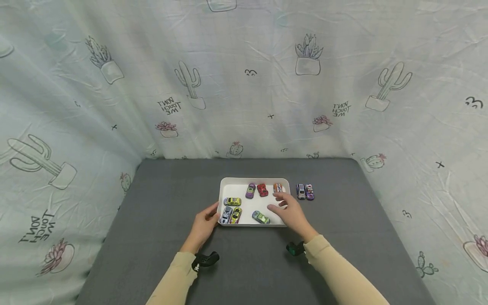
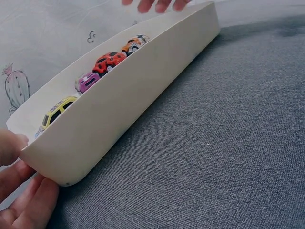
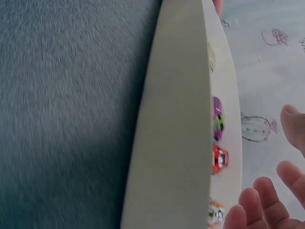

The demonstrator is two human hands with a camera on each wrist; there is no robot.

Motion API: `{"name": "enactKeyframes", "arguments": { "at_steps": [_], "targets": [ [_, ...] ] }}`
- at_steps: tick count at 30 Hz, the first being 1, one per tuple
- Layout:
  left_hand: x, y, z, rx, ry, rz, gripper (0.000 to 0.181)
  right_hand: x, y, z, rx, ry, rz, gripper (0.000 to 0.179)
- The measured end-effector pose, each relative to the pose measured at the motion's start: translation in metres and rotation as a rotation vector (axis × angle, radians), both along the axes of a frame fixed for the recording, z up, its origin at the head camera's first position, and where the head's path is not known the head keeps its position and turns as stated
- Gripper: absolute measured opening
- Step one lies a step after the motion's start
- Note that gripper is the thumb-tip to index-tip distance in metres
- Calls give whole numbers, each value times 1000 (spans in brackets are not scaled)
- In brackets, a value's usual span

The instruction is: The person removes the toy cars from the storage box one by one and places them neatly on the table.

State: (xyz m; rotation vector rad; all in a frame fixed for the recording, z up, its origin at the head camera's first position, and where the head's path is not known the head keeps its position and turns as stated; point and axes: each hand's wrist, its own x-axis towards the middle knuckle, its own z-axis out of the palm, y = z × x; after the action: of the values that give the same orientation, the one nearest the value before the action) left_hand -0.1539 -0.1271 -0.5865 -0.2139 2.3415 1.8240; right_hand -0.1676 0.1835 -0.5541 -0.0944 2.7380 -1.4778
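A shallow white tray [image 1: 248,208] holds several small toy cars. My left hand [image 1: 203,225] grips its near left corner, thumb at the rim and fingers against the outer wall [image 2: 109,112]. Over the tray's right side hovers my right hand [image 1: 292,214], fingers spread and nothing in them. Below and left of it lies a green car [image 1: 261,217]; an orange car [image 1: 278,187] sits just beyond its fingertips. Along the back are a red car [image 1: 262,189] and a purple car [image 1: 250,191]. Grouped at the left are a yellow car [image 1: 232,201], a grey-blue car [image 1: 226,214] and a yellow-black car [image 1: 236,215].
Right of the tray, two more cars stand side by side on the grey cloth: a silver-blue car [image 1: 300,191] and a purple-white car [image 1: 309,192]. A cactus-print curtain [image 1: 244,84] encloses the table [image 1: 167,190] at the back and sides.
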Motion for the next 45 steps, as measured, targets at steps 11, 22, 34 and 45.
{"name": "enactKeyframes", "arguments": {
  "at_steps": [11,22,34,45],
  "targets": [
    [1,1,-3,10,-9,3,46,-3,-19,-12,25,-93,54,49],
    [0,2,-5,7,9,0,46,-4,-22,-20,86,-161,113,46],
    [-1,1,-5,17,22,-4,46,-6,-27,-22,136,-195,122,46],
    [-2,1,-4,2,14,1,46,-8,-28,-27,146,-194,137,39]
  ]
}}
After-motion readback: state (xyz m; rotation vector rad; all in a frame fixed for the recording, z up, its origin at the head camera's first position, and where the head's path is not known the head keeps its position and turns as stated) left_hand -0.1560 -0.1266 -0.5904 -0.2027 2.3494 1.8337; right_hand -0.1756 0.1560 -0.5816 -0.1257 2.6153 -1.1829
